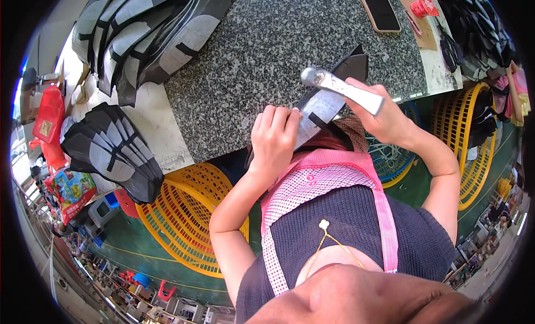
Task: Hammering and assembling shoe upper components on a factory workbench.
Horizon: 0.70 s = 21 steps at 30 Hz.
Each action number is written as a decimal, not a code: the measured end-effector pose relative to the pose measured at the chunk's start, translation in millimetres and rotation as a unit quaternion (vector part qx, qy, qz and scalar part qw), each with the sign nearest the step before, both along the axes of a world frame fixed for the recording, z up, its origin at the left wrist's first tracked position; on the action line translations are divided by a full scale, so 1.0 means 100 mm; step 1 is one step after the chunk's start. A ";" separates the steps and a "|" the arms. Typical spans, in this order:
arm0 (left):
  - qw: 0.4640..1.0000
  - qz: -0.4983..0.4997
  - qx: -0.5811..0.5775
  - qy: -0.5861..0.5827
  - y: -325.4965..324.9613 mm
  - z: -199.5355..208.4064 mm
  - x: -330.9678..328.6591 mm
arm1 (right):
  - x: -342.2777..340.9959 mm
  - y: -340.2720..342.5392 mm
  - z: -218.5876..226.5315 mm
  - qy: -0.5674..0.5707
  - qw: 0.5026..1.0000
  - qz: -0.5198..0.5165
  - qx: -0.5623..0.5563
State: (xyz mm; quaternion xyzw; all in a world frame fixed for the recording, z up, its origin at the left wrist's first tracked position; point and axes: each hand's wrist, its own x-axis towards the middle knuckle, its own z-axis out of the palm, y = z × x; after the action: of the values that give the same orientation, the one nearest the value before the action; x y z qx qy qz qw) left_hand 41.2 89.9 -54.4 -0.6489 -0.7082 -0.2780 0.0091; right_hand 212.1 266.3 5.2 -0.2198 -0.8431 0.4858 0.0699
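Note:
In my right hand [376, 115] is a hammer with a silver metal head [348, 91], raised over the near edge of a speckled stone slab. The fingers wrap below the head, and most of the handle is hidden. Under the hammer lies a black and grey shoe-upper piece [316, 113], with a short black strip across its grey patch. My left hand [274, 135] grips the near left side of this piece with curled fingers. The piece slants across the slab edge, its dark far tip pointing away to the right.
Similar pieces [150, 37] pile up at the far left, with a fanned stack [114, 151] nearer. A phone [380, 11], scissors [448, 48] and more dark pieces [479, 31] lie at the far right. Yellow baskets [186, 218] stand below the stone slab [245, 62].

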 end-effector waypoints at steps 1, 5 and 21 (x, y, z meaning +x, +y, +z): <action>1.000 0.001 -0.001 -0.001 0.00 0.01 -0.02 | -0.02 -0.05 0.03 -0.012 1.000 0.023 -0.008; 0.991 0.020 -0.021 -0.130 -0.05 0.02 -0.18 | 0.01 -0.12 -0.15 -0.099 0.987 0.101 0.077; 0.997 0.007 0.033 -0.075 0.13 -0.09 0.01 | -0.06 0.11 0.12 -0.015 0.998 -0.052 0.018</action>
State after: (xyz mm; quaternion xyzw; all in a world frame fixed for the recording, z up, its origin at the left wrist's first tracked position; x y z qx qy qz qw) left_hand 42.5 102.6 -63.8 -0.6202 -0.7020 -0.3494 -0.0208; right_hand 205.9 277.5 17.5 -0.2694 -0.8402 0.4626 0.0863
